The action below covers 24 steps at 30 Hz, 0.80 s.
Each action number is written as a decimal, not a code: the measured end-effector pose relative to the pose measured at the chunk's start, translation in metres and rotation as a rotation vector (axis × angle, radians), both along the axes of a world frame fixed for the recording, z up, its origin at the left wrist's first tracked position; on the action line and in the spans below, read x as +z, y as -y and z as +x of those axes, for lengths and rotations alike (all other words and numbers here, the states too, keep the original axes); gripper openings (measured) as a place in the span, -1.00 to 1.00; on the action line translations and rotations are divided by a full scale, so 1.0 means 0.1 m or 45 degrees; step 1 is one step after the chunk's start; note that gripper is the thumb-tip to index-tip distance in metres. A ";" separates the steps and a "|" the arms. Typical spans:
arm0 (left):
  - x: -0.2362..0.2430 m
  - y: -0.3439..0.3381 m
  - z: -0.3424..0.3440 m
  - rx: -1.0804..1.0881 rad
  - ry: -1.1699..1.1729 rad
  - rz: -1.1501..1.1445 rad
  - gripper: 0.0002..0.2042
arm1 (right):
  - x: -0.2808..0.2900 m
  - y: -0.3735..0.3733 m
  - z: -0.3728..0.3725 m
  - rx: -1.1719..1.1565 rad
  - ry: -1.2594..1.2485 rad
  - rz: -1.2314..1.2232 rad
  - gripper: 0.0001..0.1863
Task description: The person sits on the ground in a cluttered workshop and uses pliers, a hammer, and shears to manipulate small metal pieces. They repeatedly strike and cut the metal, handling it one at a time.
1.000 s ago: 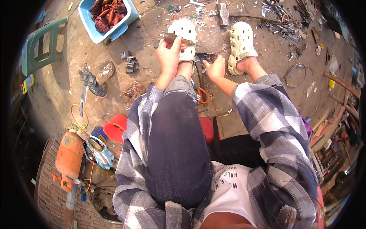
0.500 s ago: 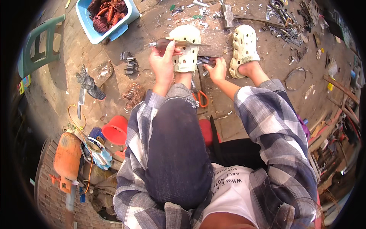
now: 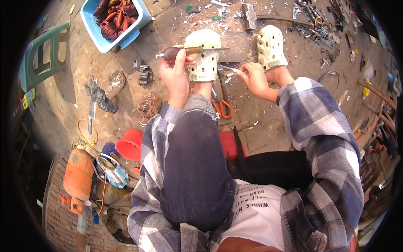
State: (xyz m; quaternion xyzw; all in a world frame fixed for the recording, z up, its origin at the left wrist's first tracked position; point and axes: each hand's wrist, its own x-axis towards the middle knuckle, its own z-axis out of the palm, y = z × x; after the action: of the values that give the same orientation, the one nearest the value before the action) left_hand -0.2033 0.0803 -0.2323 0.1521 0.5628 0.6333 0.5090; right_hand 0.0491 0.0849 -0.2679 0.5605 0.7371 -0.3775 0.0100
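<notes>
The left hand [image 3: 175,75] is clamped round a wooden-handled tool [image 3: 191,51], at 12 o'clock over the pale clog [image 3: 204,59]; stiff, light (likely), best gripped mid-handle. The right hand [image 3: 254,77] pinches a thin white strip [image 3: 230,69].

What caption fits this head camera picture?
Left hand grips a wooden-handled tool; right hand pinches a thin white strip.

Left hand [image 3: 175,75] hemmed right by pale clog [image 3: 204,59] and raised knee [image 3: 191,168]. Open ground left of it, up to metal clamp pieces [image 3: 144,72] and copper wire coil [image 3: 147,106]. Right hand [image 3: 255,78] sits between both clogs; orange-handled scissors [image 3: 222,108] lie near. Far: blue tub [image 3: 115,23] left, scrap metal pile [image 3: 319,25] right.
</notes>
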 end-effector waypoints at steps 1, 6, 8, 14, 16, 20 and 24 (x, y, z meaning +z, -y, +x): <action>0.02 0.00 -0.01 0.005 -0.003 -0.003 -0.87 | -0.06 -0.09 0.07 0.035 -0.030 0.079 -0.79; 0.05 0.02 -0.03 -0.021 -0.031 -0.004 -0.86 | -0.16 -0.46 0.00 0.058 -0.148 0.308 -0.81; 0.05 0.04 -0.03 -0.015 -0.035 -0.010 -0.85 | -0.24 -0.54 -0.14 0.085 -0.215 0.356 -0.83; 0.04 0.04 -0.03 0.004 -0.054 -0.019 -0.84 | -0.45 -0.70 -0.31 0.329 -0.254 0.636 -0.80; 0.03 0.05 -0.02 0.018 -0.050 -0.024 -0.84 | -0.44 -0.73 -0.30 0.427 -0.218 0.705 -0.80; 0.05 0.03 -0.01 0.026 -0.072 -0.033 -0.84 | -0.44 -0.77 -0.28 0.451 -0.084 0.795 -0.75; 0.05 0.02 0.00 0.040 -0.082 -0.040 -0.84 | -0.34 -0.66 -0.33 0.453 -0.048 0.591 -0.64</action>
State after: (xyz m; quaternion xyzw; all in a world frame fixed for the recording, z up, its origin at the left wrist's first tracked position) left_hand -0.2030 0.0785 -0.2271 0.1555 0.5910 0.6270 0.4831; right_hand 0.0160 0.1513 -0.3019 0.4025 0.8905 -0.2014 -0.0662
